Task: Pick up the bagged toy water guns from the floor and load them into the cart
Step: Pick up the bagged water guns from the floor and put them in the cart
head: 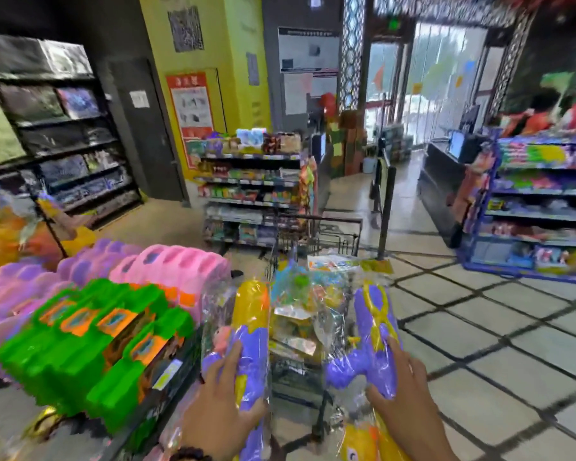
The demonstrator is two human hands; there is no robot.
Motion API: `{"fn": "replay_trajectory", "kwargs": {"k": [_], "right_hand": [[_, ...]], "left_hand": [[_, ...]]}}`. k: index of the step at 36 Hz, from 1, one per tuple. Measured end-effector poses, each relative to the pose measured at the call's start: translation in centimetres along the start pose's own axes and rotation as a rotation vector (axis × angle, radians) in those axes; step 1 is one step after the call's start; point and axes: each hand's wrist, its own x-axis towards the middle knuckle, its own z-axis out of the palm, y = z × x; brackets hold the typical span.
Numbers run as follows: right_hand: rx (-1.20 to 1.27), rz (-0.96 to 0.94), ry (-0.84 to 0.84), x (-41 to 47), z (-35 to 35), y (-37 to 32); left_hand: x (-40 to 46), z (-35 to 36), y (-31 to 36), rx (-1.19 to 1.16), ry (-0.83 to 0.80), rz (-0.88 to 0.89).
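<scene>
My left hand (222, 407) grips a bagged toy water gun (250, 314), purple with a yellow tank, held upright at the cart's left side. My right hand (403, 390) grips a second bagged water gun (374, 331), purple with yellow trim, at the cart's right side. Between them stands the dark wire cart (323, 234), with several bagged water guns (308, 294) piled inside it. Both bags are clear crinkled plastic. The floor below my hands is mostly hidden by the guns.
A low display of pink, purple and green toy packs (90, 314) runs along my left. A snack shelf (251, 194) stands just beyond the cart, with a black post (387, 211) to its right. A blue toy shelf (542, 207) lines the right side. Tiled floor (486, 327) stretches right.
</scene>
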Motion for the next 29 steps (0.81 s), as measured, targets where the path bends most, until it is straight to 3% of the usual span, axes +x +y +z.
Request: {"fn": "replay_trajectory", "kwargs": {"k": [11, 19, 29], "right_hand": [[0.005, 0.054, 0.100, 16.9, 7.5, -6.4], [0.087, 0.201, 0.143, 25.5, 12.0, -7.7], [-0.069, 0.131, -0.071, 38.7, 15.4, -5.8]], "left_hand": [[24.0, 2.1, -2.5, -0.035, -0.126, 0.136], [35.7, 4.7, -3.6, -0.087, -0.187, 0.135], [45.6, 9.8, -3.7, -0.069, -0.209, 0.016]]}}
